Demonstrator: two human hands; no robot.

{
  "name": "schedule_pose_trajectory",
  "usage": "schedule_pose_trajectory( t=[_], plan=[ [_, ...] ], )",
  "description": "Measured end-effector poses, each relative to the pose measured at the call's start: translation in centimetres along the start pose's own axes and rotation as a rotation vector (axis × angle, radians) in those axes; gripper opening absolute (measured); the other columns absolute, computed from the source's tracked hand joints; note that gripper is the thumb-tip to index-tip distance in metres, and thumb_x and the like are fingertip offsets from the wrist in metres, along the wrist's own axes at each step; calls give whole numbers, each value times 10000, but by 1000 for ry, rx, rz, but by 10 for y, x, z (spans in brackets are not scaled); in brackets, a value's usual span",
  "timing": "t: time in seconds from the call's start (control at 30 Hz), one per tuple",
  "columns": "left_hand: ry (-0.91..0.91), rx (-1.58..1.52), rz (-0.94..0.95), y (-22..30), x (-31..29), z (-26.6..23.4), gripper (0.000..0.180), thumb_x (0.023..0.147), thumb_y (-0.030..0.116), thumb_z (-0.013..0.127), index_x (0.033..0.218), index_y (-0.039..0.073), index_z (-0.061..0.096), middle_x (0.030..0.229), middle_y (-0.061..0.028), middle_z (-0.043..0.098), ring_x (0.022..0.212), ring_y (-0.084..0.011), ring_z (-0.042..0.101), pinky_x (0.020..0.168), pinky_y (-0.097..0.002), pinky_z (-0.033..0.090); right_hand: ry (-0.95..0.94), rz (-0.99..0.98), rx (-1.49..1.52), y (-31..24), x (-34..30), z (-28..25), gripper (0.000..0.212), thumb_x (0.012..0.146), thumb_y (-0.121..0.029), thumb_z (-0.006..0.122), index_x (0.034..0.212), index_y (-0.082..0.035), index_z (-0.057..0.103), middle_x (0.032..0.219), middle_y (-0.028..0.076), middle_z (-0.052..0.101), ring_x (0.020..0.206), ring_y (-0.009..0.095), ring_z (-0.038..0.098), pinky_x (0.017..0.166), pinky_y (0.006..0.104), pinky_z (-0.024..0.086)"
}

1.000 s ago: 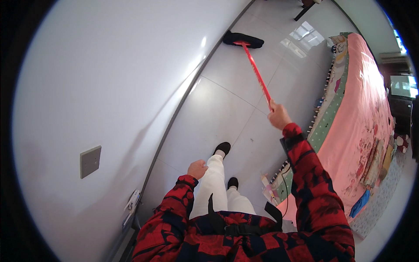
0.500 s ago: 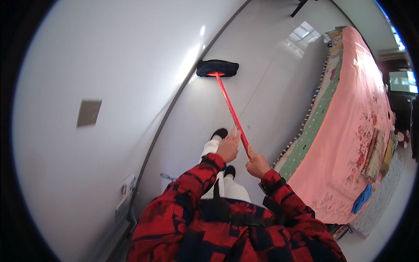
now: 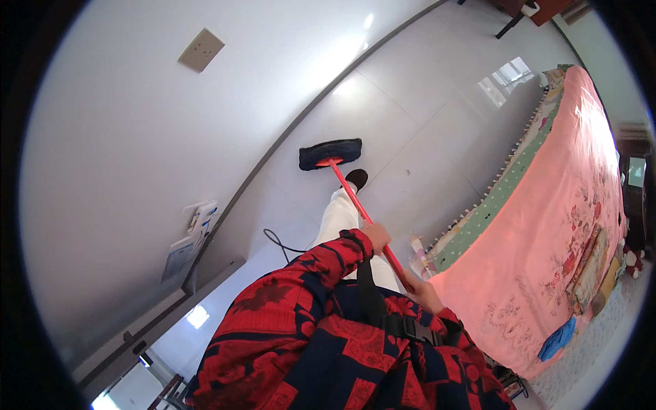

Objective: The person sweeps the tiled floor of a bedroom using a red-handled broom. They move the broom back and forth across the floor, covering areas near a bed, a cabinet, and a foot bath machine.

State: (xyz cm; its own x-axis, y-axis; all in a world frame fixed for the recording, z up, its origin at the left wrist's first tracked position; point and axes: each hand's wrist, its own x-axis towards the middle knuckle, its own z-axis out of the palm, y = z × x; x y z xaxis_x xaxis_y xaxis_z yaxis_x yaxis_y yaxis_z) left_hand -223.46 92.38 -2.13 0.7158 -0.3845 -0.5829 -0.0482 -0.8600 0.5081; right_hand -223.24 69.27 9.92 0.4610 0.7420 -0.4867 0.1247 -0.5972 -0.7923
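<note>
A mop with a red handle and a dark, flat cloth head reaches away from me across the floor. Its head lies on the pale tiles beside the wall base, just ahead of my dark shoe. My left hand is closed round the middle of the handle. Lower down, close to my waist, my right hand grips the handle near its upper end; some of those fingers are hidden. The handle slants from far left to near right.
A white wall with a socket runs along the left. To the right stands a bed with a pink cover and tasselled edge. A black cable lies by my left leg. A doorway opens at lower left; dark furniture legs stand far off.
The mop head has come back nearer to me. My left hand, loosely spread against the handle before, now wraps round it. Both hands are closer to my body, and the view has turned.
</note>
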Motion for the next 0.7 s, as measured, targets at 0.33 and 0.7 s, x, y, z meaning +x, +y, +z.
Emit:
schedule_pose_trajectory(
  t=[0.33,0.7],
  plan=[
    [438,106,107,24,21,1,74,695,171,653,768,160,661,809,-18,606,909,-240,576,758,-563,372,159,338,144,-30,-29,-18,632,725,-37,563,1348,-23,452,808,143,611,747,143,604,691,296,490],
    [565,-29,-104,-81,6,-55,110,770,180,608,867,144,644,985,-33,575,1179,-237,449,883,-634,389,204,85,125,-30,201,34,467,727,22,522,1190,-28,501,647,28,405,506,119,412,434,289,363]
  ],
)
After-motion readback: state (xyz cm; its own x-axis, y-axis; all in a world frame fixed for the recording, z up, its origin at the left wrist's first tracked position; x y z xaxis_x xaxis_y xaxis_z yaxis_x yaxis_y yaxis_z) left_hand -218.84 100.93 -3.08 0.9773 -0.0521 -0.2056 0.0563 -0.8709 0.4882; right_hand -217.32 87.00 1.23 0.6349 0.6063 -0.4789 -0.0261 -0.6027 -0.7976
